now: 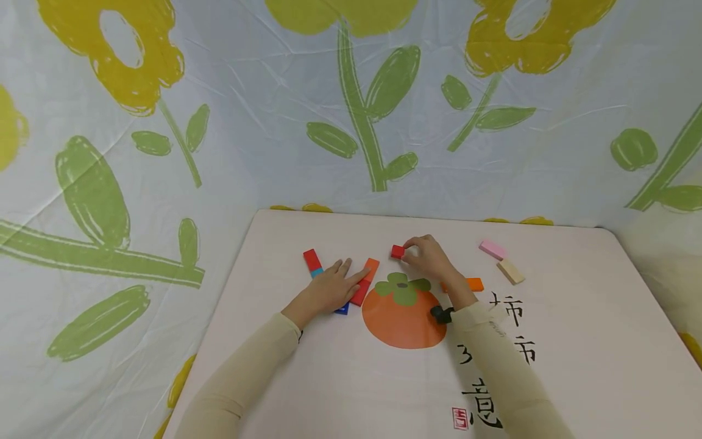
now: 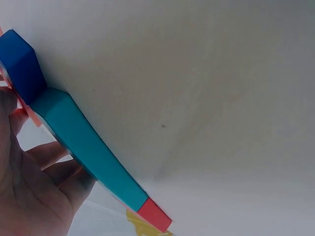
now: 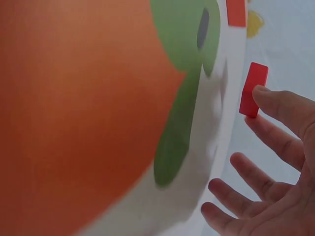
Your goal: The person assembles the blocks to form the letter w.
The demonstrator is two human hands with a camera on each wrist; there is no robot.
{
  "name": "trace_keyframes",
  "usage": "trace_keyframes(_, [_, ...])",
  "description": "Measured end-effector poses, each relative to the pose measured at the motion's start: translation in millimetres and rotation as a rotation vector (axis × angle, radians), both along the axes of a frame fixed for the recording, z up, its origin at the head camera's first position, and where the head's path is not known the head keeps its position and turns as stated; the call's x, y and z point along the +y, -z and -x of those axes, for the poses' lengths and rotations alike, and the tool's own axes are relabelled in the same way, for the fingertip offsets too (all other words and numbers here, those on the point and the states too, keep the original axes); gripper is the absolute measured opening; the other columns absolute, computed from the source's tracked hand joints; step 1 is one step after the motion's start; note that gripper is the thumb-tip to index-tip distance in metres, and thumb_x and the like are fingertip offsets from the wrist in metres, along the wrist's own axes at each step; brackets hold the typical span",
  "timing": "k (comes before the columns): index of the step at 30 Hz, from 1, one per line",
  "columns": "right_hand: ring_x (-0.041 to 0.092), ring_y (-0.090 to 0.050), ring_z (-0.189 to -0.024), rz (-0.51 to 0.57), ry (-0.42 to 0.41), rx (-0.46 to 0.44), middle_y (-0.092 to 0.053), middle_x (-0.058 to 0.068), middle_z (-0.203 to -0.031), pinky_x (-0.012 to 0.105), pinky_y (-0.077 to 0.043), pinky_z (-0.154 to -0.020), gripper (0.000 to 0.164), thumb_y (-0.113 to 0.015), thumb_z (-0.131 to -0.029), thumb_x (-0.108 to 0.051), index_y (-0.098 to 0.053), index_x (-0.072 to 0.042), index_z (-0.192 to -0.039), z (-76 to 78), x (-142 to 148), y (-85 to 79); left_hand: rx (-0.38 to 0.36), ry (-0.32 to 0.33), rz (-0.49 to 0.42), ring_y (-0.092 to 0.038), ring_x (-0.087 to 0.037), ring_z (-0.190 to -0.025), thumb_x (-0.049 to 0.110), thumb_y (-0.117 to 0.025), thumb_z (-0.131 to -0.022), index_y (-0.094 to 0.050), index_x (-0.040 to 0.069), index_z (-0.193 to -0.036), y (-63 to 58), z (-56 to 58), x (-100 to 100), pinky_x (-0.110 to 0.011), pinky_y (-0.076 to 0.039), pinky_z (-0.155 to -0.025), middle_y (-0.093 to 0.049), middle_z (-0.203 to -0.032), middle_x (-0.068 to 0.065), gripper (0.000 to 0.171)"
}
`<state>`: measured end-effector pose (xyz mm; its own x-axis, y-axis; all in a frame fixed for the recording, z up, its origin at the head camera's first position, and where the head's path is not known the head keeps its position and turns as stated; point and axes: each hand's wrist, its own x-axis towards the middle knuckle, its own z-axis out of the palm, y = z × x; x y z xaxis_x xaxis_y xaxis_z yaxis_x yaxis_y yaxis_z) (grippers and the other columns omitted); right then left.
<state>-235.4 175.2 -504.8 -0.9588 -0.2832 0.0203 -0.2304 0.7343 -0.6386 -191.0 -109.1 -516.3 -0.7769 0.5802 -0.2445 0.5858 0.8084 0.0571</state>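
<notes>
My right hand (image 1: pixel 431 259) pinches a small red block (image 1: pixel 397 251) between thumb and index finger near the back of the table. The right wrist view shows that block (image 3: pixel 253 90) with the other fingers spread apart. Over a V-shaped row of blocks lies my left hand (image 1: pixel 325 289), its fingers extended and touching them. The V's left side has a red block (image 1: pixel 312 260), a teal block (image 2: pixel 93 147) and, at the bottom, a blue block (image 2: pixel 22 66). On its right side are an orange block (image 1: pixel 372 266) and a red block (image 1: pixel 359 294). The hand partly covers the row.
Another orange block (image 1: pixel 475 285) lies partly behind the right forearm. Farther right are a pink block (image 1: pixel 492 249) and a beige block (image 1: pixel 510 272). The pale table mat (image 1: pixel 329 378) bears a printed persimmon (image 1: pixel 403 323) and black characters. Flowered cloth (image 1: pixel 247 122) hangs behind the table.
</notes>
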Motion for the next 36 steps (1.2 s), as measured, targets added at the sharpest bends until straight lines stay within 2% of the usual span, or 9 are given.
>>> trace_keyframes(11, [0.050, -0.045, -0.121, -0.094, 0.012, -0.044, -0.053, 0.029, -0.130, 0.062, -0.042, -0.096, 0.028, -0.066, -0.093, -0.017, -0.070, -0.004, -0.118, 1.5, -21, 3.4, -0.003, 0.005, 0.019, -0.029, -0.039, -0.145, 0.043, -0.037, -0.108, -0.018, 0.032, -0.161, 0.0, 1.9, 1, -0.047, -0.038, -0.109, -0.026, -0.161, -0.018, 0.057])
trace_keyframes(20, [0.051, -0.045, -0.118, -0.167, 0.018, -0.039, -0.054, 0.027, -0.132, 0.066, -0.042, -0.090, 0.030, -0.069, -0.093, -0.023, -0.071, -0.009, -0.118, 0.0, -28, 4.9, -0.012, 0.003, 0.024, -0.029, -0.038, -0.145, 0.043, -0.039, -0.108, -0.017, 0.032, -0.162, 0.1, 0.0, 2, -0.046, -0.039, -0.108, -0.026, -0.162, -0.017, 0.059])
trace_keyframes(30, [0.050, -0.041, -0.121, -0.178, 0.024, -0.063, -0.052, 0.025, -0.133, 0.067, -0.038, -0.092, 0.032, -0.069, -0.093, -0.026, -0.069, -0.011, -0.122, -1.0, -32, 5.4, 0.032, 0.014, 0.035, -0.032, -0.039, -0.144, 0.042, -0.039, -0.108, -0.019, 0.032, -0.161, 0.7, 0.2, 0, -0.045, -0.041, -0.106, -0.029, -0.160, -0.018, 0.058])
trace_keyframes(36, [0.049, -0.041, -0.121, -0.185, 0.026, -0.067, -0.053, 0.025, -0.133, 0.067, -0.039, -0.092, 0.032, -0.070, -0.093, -0.026, -0.069, -0.012, -0.122, -1.8, -33, 4.4, 0.025, 0.013, 0.035, -0.032, -0.039, -0.144, 0.043, -0.039, -0.108, -0.020, 0.032, -0.161, 0.6, 0.1, 0, -0.045, -0.040, -0.108, -0.029, -0.160, -0.018, 0.058])
